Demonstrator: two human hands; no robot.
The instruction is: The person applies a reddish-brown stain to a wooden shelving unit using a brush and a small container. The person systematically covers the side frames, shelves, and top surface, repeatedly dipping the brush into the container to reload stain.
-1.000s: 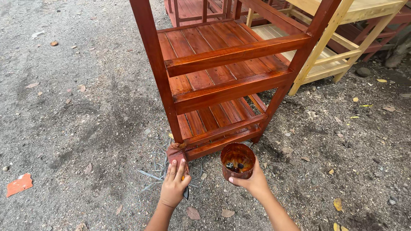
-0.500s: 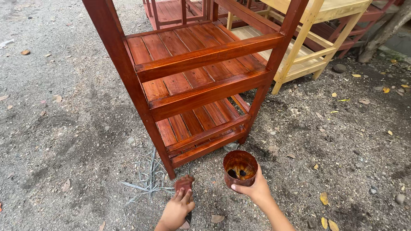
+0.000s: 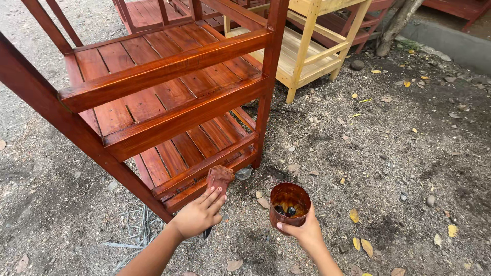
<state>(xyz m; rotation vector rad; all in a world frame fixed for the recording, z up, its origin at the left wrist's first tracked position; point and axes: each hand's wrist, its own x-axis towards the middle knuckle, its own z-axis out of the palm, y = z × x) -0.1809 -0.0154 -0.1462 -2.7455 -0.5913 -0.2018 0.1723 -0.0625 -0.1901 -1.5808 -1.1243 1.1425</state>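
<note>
Ahead of your left hand (image 3: 198, 214), the red-stained slatted wooden rack (image 3: 169, 102) blocks the way; open gravel ground (image 3: 388, 168) lies right of your right hand (image 3: 306, 232).

- I am working in an open-air furniture yard, a carpenter's finishing spot rather than an indoor room.
- I am crouching over bare ground (image 3: 388, 153) of grey dirt, pebbles and yellow fallen leaves.
- A red-brown stained wooden rack (image 3: 169, 102) is standing right in front of me, its slats glossy.
- More stained racks (image 3: 148, 13) are waiting behind it, and an unstained pale rack (image 3: 312, 51) is standing beside them.
- My left grip (image 3: 197, 214) is pressing a stain-soaked brush (image 3: 220, 176) to the lowest rail, while my right grip (image 3: 304, 232) is holding a stain-smeared cup (image 3: 289, 202).
</note>
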